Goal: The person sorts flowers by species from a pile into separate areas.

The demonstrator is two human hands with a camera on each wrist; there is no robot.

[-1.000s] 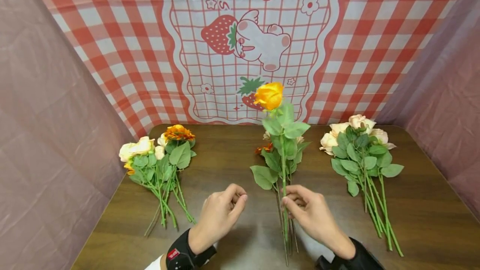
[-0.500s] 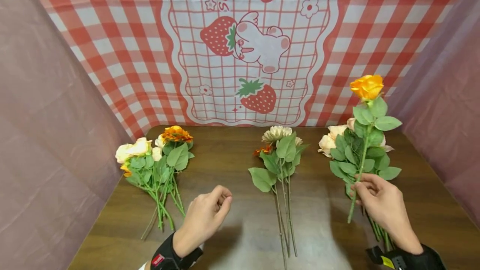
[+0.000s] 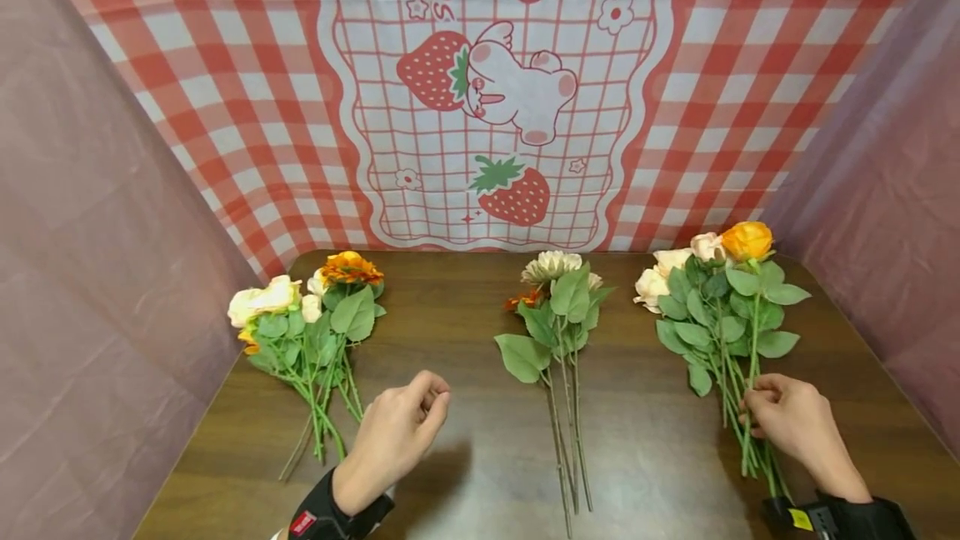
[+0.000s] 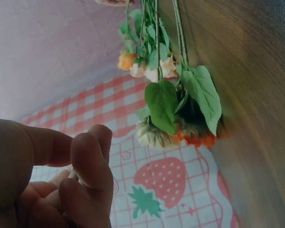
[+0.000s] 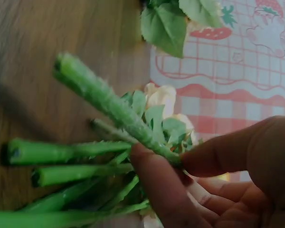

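Observation:
In the head view, my right hand pinches the green stem of an orange-yellow rose between thumb and fingers. That rose lies over a bunch of pale peach roses at the right of the table. The right wrist view shows the pinched stem above several other cut stem ends. My left hand hovers over the table at centre left, its fingers loosely curled with nothing visible in them. Between the hands lies a group of cream and rust-orange flowers with thin brown stems.
At the left lies another bunch, with cream roses and an orange bloom. The brown wooden table ends at a checked strawberry cloth behind. Pinkish curtains hang on both sides.
My right hand has carried the orange-yellow rose from above the middle flowers to the right and lowered it onto the peach roses. My left hand has drifted left and slightly down.

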